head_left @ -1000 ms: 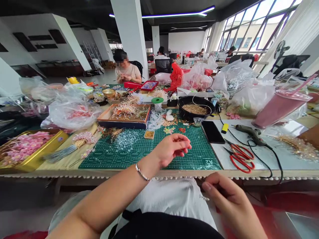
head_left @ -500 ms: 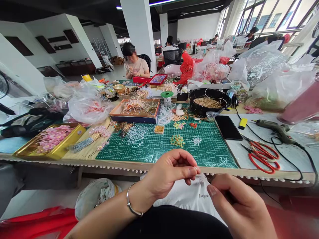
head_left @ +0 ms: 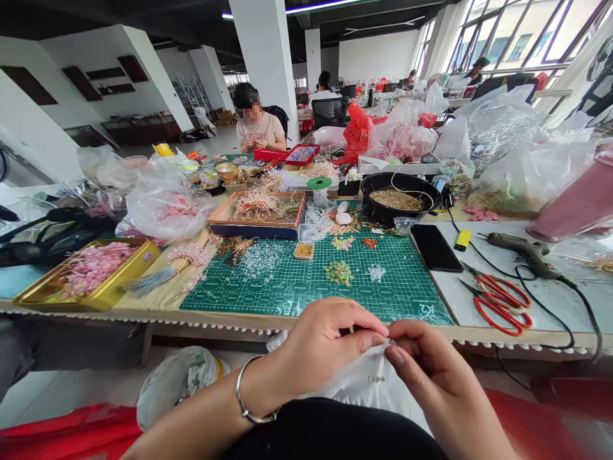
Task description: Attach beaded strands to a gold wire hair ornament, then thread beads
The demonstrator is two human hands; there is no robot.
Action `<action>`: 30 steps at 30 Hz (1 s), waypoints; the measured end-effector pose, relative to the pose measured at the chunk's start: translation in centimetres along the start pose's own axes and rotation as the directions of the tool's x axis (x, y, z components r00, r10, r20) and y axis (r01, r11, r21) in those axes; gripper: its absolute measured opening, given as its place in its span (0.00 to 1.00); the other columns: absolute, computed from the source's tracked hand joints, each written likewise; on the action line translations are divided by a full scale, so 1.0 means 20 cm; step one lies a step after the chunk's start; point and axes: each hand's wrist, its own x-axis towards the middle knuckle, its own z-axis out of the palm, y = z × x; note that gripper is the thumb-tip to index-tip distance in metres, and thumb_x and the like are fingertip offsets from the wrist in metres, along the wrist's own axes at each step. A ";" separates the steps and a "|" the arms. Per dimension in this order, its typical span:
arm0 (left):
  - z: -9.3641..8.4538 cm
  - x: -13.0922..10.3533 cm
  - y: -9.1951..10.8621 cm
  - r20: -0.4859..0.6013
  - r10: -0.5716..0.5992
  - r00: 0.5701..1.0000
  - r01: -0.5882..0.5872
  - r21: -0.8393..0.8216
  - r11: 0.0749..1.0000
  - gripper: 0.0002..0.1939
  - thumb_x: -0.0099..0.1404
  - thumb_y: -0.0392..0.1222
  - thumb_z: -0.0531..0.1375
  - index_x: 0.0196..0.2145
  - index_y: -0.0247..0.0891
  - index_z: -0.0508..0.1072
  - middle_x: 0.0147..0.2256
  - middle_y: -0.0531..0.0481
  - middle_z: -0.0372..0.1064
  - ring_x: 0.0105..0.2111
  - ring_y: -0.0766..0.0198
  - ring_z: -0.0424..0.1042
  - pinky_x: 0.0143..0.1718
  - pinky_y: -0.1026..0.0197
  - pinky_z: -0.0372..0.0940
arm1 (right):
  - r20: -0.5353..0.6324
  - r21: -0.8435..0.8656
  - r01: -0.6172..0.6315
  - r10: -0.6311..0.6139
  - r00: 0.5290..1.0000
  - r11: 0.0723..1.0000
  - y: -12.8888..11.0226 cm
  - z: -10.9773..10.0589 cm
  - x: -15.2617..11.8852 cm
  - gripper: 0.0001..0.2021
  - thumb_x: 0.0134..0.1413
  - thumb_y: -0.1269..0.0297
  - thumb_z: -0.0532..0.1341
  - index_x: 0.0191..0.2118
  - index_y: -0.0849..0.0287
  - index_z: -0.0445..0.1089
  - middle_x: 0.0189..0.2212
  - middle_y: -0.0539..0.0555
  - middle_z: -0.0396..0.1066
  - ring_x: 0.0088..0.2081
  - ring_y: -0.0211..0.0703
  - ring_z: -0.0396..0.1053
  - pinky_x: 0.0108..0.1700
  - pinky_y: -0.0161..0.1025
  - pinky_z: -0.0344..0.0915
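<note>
My left hand (head_left: 330, 345), with a silver bangle at the wrist, is closed in a pinch just beyond the front edge of the table. Its fingertips meet those of my right hand (head_left: 431, 377), which is pinched too. Between the tips shows a tiny clear piece, too small to name. Behind the hands lies a green cutting mat (head_left: 287, 300). On it are a pile of yellow-green beads (head_left: 339, 273), clear beads (head_left: 377, 273), red beads (head_left: 369, 243) and a small box of gold beads (head_left: 304, 251).
Right of the mat lie a black phone (head_left: 435, 247), red-handled scissors (head_left: 502, 303), a yellow lighter (head_left: 462, 240) and a glue gun (head_left: 522, 252). A gold tray of pink flowers (head_left: 100, 271) stands left. Behind are a shallow box (head_left: 258, 227) and a black bowl (head_left: 400, 198). A co-worker (head_left: 258, 128) sits opposite.
My right hand has moved left and up, so its fingertips now meet the left hand's. The left hand has shifted slightly down. The view has moved a little.
</note>
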 end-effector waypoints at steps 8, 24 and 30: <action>-0.05 0.28 -0.19 -0.063 0.053 0.997 -0.013 0.521 0.853 0.10 0.68 0.42 0.55 0.39 0.41 0.76 0.37 0.53 0.75 0.38 0.67 0.71 0.39 0.64 0.64 | -0.138 0.098 -0.070 0.084 0.987 0.993 0.12 -0.04 -0.03 0.06 0.59 0.59 0.58 0.33 0.54 0.68 0.23 0.48 0.61 0.24 0.34 0.58 0.23 0.28 0.58; 0.04 0.49 -0.40 0.036 -0.180 0.983 0.175 0.121 0.977 0.08 0.68 0.42 0.51 0.38 0.36 0.66 0.38 0.44 0.73 0.33 0.64 0.74 0.33 0.61 0.69 | -0.240 -0.038 -0.122 0.109 0.965 0.992 0.09 -0.08 -0.02 0.14 0.55 0.55 0.59 0.23 0.57 0.65 0.19 0.46 0.58 0.22 0.34 0.55 0.22 0.31 0.55; 0.07 0.19 -0.20 0.124 -0.293 0.948 0.314 -0.511 0.800 0.10 0.57 0.40 0.64 0.33 0.33 0.67 0.33 0.48 0.73 0.31 0.65 0.76 0.32 0.66 0.69 | -0.233 -0.200 0.035 -0.082 0.969 0.979 0.05 -0.04 0.02 0.12 0.56 0.61 0.59 0.23 0.56 0.64 0.19 0.46 0.61 0.21 0.34 0.57 0.23 0.30 0.56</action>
